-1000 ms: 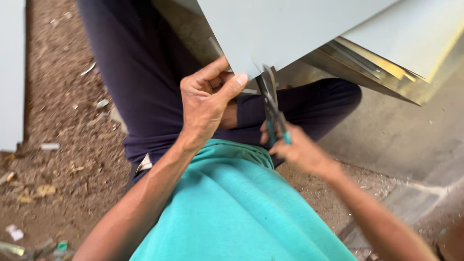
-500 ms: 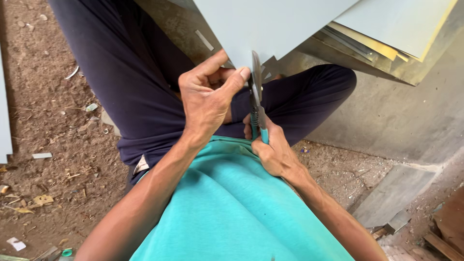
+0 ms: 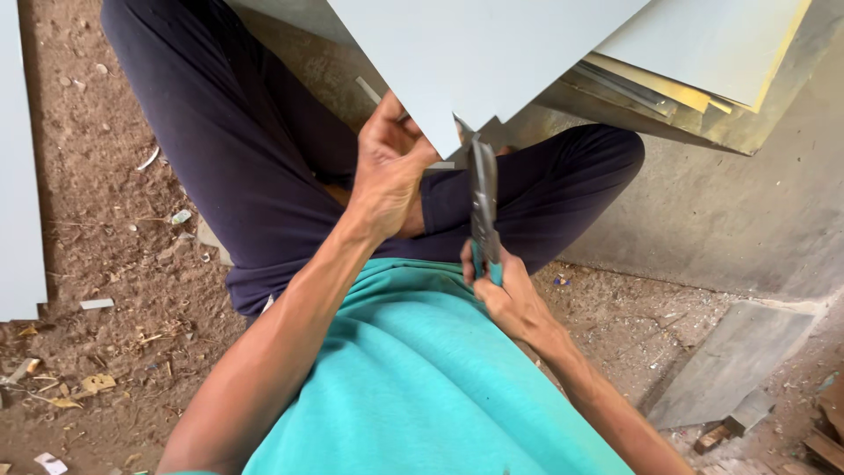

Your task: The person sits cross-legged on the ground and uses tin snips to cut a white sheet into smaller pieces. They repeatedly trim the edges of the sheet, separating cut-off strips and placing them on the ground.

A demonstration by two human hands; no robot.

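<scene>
A large pale grey metal sheet [image 3: 475, 53] slopes down from the top of the head view toward my lap. My left hand [image 3: 387, 171] pinches its lower corner, thumb on top. My right hand [image 3: 505, 295] grips the teal handles of metal snips [image 3: 482, 198], whose blades point up and meet the sheet's lower edge just right of my left hand. I sit cross-legged in dark trousers [image 3: 237, 149] and a teal shirt [image 3: 396, 378].
More pale and yellowish sheets [image 3: 703, 62] are stacked at the upper right above a concrete wall [image 3: 730, 220]. Another pale sheet [image 3: 19, 158] lies at the left edge. The dirt floor [image 3: 105, 290] holds small offcuts and scraps. A grey slab [image 3: 730, 365] lies at the lower right.
The view has shifted. My left hand has moved up the sheet's corner and the snips have swung upright, with the blades reaching the sheet's edge.
</scene>
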